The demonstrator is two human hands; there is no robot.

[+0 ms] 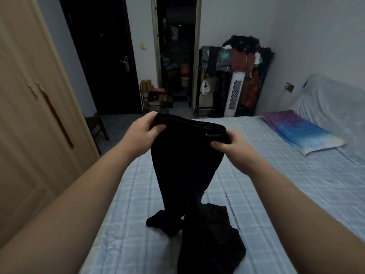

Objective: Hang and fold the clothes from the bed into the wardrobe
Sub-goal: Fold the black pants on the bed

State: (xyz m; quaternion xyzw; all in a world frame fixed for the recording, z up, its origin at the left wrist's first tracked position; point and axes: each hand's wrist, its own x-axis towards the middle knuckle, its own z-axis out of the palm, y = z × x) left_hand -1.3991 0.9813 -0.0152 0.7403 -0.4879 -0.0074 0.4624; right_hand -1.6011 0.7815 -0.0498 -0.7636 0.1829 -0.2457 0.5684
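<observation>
While both hands grip them, black trousers (185, 165) hang.

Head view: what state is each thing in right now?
black trousers: held up by the waistband, leg ends resting on the bed
left hand: gripping the waistband
right hand: gripping the waistband
dark garment: crumpled on the bed
wardrobe doors: closed

White tower fan (235, 93), shoe rack (153, 97), perhaps a pillow (302, 131).
</observation>
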